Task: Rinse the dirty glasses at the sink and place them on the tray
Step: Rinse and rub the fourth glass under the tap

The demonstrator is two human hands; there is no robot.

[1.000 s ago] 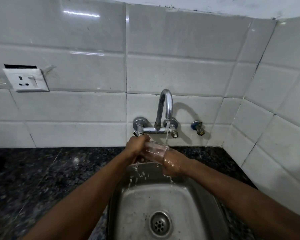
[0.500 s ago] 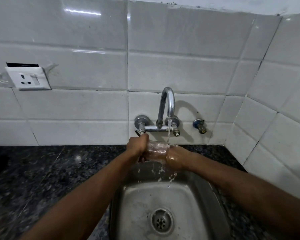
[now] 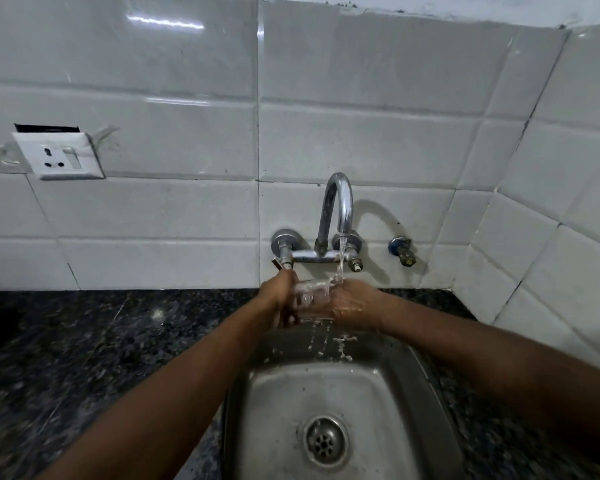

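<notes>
You've raised the glass (image 3: 311, 299) closer under the tap (image 3: 338, 209), left hand (image 3: 278, 295) and right hand (image 3: 352, 304) both clamped on it, so rinsing continues.

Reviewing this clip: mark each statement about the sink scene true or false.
1. Water is running from the tap. True.
2. Both hands hold the glass under the stream: left hand, right hand. True.
3. The glass stands upright on the counter. False: it is held on its side above the sink.
4. A tray with rinsed glasses sits beside the sink. False: no tray is in view.
5. A wall socket is mounted on the tiles to the left of the tap. True.
6. The drain is covered by a plug. False: the drain is open.
</notes>
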